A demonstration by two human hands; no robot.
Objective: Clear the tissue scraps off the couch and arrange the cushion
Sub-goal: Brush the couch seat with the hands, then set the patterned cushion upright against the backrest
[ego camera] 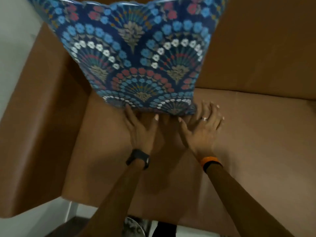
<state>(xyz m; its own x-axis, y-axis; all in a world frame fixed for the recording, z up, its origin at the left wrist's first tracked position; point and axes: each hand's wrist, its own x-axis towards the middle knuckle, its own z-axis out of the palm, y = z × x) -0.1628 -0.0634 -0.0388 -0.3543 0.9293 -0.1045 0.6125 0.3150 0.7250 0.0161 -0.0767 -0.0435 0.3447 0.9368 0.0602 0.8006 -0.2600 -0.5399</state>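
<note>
On the brown couch [239, 142], both hands — left hand [140, 129], right hand [201, 127] — fingers spread open, touch the cushion [136, 57].

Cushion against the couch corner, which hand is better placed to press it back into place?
Probably the left hand: it sits under the middle of the cushion lower edge, fingers at the fabric. The right hand is splayed at the cushion's right corner, partly over bare couch.
</note>
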